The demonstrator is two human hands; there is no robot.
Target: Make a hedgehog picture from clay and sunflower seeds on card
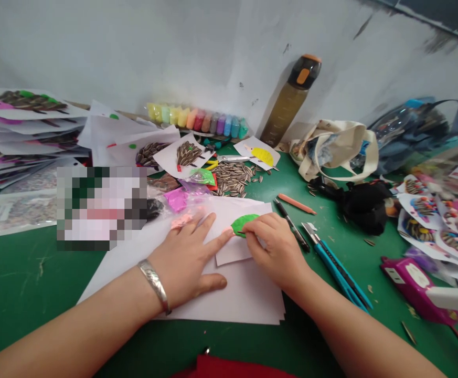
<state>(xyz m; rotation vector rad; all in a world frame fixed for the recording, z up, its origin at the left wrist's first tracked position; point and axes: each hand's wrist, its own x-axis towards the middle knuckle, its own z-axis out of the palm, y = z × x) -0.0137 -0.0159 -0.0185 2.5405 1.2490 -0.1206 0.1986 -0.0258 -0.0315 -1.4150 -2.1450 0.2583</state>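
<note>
Left hand (189, 257) lies palm down with its fingers splayed on a stack of white sheets (232, 307), gripping nothing; its forefinger stretches rightward until the tip meets the pink end (227, 231) of a green clay-like shape (244, 222). That shape sits between the two hands, just past the left forefinger and beside the right hand's fingertips, on a small white card (231, 256) set toward the far right corner of the stack. Its pink end points left and slightly toward the near edge of the card; from there its long axis runs slantwise to the right and away, toward the card's far edge. Part of its right side is hidden behind the right hand (245, 231), whose thumb and forefinger are pinched together on a thin dark sliver (240, 232) at the lower side of the green, the other fingers curled in. A silvery bracelet (153, 283) circles the left wrist, and salmon-coloured material (183, 218) lies by that hand's farther fingertips. On the green tabletop (323, 336), past the stack's right edge, a dark pen (291, 226) and a blue cutter (337, 265) lie slanted near the right hand; striped seeds (231, 179) are heaped beyond the stack's far edge.
</note>
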